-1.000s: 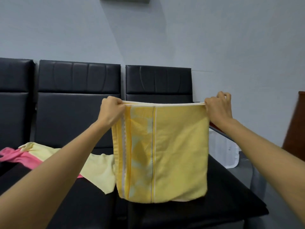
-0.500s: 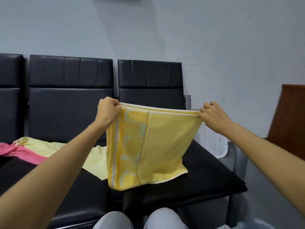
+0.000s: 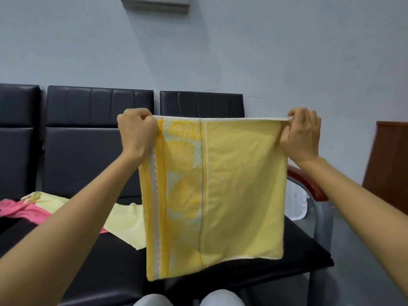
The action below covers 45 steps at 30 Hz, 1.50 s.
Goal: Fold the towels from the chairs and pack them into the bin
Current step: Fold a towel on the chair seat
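Left grip (image 3: 136, 134) and right grip (image 3: 301, 136) each clench a top corner of the stretched yellow towel (image 3: 238, 195); a pale towel (image 3: 125, 226) lies at eight o'clock.

Both arms stretch forward, well apart; left hand (image 3: 136, 133) clenches in a fist, right hand (image 3: 301, 134) pinches, each holding a top corner of the towel (image 3: 238, 184).

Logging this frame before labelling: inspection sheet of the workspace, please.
surface: black chair seats, three in a row.
job's things: yellow towel held up, hanging folded; pale yellow towel and pink towel lie loose on the seats; bin not in view.
clutter: white object right of the seats, unclear.
grippers: left hand and right hand each grip a top corner of the yellow towel.
cables: nothing seen.
surroundings: grey wall; brown wooden panel at right.
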### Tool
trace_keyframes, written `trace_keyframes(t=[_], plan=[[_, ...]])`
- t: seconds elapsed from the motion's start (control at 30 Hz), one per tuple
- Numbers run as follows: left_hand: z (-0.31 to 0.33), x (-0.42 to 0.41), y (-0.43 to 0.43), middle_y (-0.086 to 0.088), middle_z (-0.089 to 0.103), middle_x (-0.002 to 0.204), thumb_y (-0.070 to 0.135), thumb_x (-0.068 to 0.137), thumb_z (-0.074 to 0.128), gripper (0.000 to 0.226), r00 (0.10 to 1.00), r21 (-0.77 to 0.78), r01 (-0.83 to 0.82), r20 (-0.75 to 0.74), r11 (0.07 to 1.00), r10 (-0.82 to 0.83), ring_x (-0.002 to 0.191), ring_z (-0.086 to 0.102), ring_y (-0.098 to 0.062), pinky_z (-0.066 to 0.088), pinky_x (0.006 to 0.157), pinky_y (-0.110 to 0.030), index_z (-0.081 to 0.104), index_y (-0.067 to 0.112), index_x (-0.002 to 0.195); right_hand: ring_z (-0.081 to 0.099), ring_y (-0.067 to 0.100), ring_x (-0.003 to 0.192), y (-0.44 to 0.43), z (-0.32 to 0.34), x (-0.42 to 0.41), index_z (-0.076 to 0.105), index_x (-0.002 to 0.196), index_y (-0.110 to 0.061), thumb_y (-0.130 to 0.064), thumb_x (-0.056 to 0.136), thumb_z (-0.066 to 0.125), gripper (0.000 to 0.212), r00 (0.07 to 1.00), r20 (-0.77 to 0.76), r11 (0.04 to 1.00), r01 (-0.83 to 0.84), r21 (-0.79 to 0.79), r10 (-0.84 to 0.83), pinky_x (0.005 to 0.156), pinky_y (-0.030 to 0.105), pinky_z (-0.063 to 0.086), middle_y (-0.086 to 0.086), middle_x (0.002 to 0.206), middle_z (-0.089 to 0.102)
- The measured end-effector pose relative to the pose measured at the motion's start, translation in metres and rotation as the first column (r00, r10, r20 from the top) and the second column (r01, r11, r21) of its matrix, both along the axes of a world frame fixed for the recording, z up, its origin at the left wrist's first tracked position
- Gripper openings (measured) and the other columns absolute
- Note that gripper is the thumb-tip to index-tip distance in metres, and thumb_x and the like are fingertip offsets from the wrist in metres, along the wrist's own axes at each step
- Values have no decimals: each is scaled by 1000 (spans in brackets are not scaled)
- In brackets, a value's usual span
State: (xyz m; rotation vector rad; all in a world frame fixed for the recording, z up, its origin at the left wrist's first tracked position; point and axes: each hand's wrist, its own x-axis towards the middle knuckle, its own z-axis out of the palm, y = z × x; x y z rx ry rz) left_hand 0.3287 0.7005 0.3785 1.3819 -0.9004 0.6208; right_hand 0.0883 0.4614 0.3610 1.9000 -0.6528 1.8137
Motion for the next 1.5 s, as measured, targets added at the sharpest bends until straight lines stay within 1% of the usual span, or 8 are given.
trace_keyframes(t=[0.3,0.5,0.67,0.87,1.0,1.27,1.4,1.5], plan=[[-58,64,-68,-8,59,87,1,85,44,21,978,359,-4,-192,933,78,78,52,-17,41,64,-27,65,2,91,50,33,89,-45,-53,60,50,101,1,9,83,40,22,991,-112,926,-28,377,75,74,31,29,18,99,54],[-151,123,-133,-23,50,117,6,95,39,18,911,610,202,-405,766,82,92,47,-27,46,83,-45,33,9,112,49,30,80,-103,-144,118,45,91,-7,11,86,35,22,941,-310,786,88,612,135,61,34,32,9,90,47],[-208,159,-186,-20,45,112,3,92,37,24,925,759,6,-252,651,286,92,47,-36,41,73,-40,39,8,115,45,20,82,-138,-201,160,44,104,-7,3,93,36,17,915,-358,623,174,763,184,68,31,37,11,106,48],[-249,186,-217,-20,35,136,-11,90,38,46,904,687,111,-370,718,213,119,38,-34,36,94,-37,32,5,133,32,27,136,-158,-250,189,17,149,-21,15,86,35,74,863,-267,275,157,948,428,102,33,36,-3,157,11],[-255,170,-202,-15,25,146,-7,91,39,57,963,749,138,-254,648,89,132,30,-29,29,106,-31,23,5,144,41,22,123,-138,-257,178,17,149,-22,14,87,35,74,902,-163,243,68,968,399,88,29,44,-6,156,11],[-225,71,-145,-8,64,107,18,93,52,18,929,966,163,-83,199,-359,80,50,-15,35,64,-19,58,8,107,44,15,119,-66,-232,113,34,136,-23,-11,91,54,51,609,-392,355,187,916,690,97,32,42,-3,136,39],[-225,18,-97,-5,60,109,37,91,52,25,863,981,104,-171,-164,-476,88,52,-17,45,77,-29,57,16,103,49,16,94,-7,-221,74,44,89,-26,-22,83,59,16,367,-525,450,273,850,768,80,30,44,-7,98,50],[-230,-2,-70,-4,43,122,46,87,54,42,879,943,11,-168,-333,-445,101,48,-23,45,86,-35,47,19,119,44,16,94,24,-226,44,46,89,-21,-29,84,58,15,209,-597,507,358,784,775,81,28,41,-7,95,46]])
